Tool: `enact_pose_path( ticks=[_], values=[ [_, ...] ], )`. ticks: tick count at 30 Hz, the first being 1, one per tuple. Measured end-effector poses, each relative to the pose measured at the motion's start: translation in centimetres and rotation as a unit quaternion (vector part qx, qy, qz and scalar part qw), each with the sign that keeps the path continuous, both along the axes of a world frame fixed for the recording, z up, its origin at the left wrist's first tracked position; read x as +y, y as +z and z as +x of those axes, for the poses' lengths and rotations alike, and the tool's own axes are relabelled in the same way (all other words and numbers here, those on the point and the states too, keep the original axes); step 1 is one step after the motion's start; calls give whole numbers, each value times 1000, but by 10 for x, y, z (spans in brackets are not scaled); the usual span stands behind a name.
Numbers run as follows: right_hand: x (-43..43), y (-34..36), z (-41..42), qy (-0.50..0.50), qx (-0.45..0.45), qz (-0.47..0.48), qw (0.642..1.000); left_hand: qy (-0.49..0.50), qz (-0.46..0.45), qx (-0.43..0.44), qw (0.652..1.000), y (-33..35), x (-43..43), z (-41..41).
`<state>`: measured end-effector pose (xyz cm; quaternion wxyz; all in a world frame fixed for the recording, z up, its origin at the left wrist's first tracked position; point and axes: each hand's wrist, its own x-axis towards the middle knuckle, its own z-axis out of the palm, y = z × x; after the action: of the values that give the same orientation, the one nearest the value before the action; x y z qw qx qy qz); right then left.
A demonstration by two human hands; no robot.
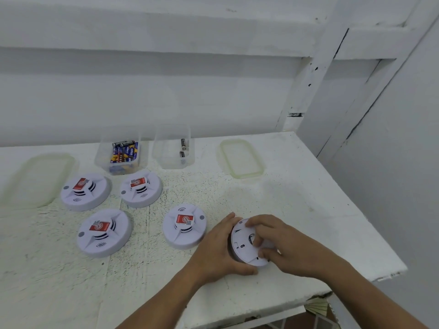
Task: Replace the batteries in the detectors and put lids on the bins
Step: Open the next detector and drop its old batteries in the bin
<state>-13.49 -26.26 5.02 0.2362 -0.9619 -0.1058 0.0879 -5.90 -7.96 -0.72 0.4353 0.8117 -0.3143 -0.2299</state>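
Presently, the upturned detector is gripped by the left hand near the table edge, its back pinched by the fingers of the right hand. If forced, it could be dropped off the edge.

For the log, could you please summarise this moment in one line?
left hand: grips detector | right hand: fingers curled on its back | other detectors: on table | lids: off bins

Four detectors lie on the surface, two bins behind them. One lid lies left of the bins, another lid right, a fifth detector front right.
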Motion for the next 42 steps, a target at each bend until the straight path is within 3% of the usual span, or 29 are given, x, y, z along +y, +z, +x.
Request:
enact_pose_path(
  ticks=[5, 11, 14, 16, 18, 22, 25, 27, 30, 32, 35, 37, 42],
  values=[
    [2, 13, 12, -19, 42, 25, 999, 2, -6, 0, 1000, 3, 0, -2],
    [1, 18, 14, -54, 14, 82, 995, 10, 1, -8, 1000, 3, 0, -2],
    [-8, 12, 24, -195, -20, 246, 949, 16, 3, -8, 1000, 2, 0, -2],
    [-22, 3, 36, -307, -52, 284, 907, 15, 5, -24, 1000, 2, 0, -3],
    [-34, -10, 48, -357, -38, 232, 904, 18, 9, -35, 999, 5, 0, -3],
    [-35, -36, 60, -343, -27, 118, 931, 19, 7, -40, 999, 6, -1, -4],
    [-33, -44, 61, -314, -46, -104, 943, 24, 8, -48, 999, 5, -4, -5],
    [-33, -43, 59, -297, -42, -165, 940, 28, 5, -53, 998, 4, -4, -5],
    [-28, -39, 54, -286, -77, -108, 949, 32, -2, -52, 998, 4, -3, -6],
    [-20, -28, 46, -267, -142, 4, 953, 32, -1, -52, 998, 4, -4, -5],
    [0, -5, 28, -194, -117, 102, 969, 33, 0, -54, 998, 6, -5, -5],
    [13, -4, 17, -145, -88, 76, 983, 33, -3, -55, 998, 9, -5, -6],
    [24, -20, 10, -116, -145, -26, 982, 17, -9, -64, 998, 14, -6, -6]
  ],
)
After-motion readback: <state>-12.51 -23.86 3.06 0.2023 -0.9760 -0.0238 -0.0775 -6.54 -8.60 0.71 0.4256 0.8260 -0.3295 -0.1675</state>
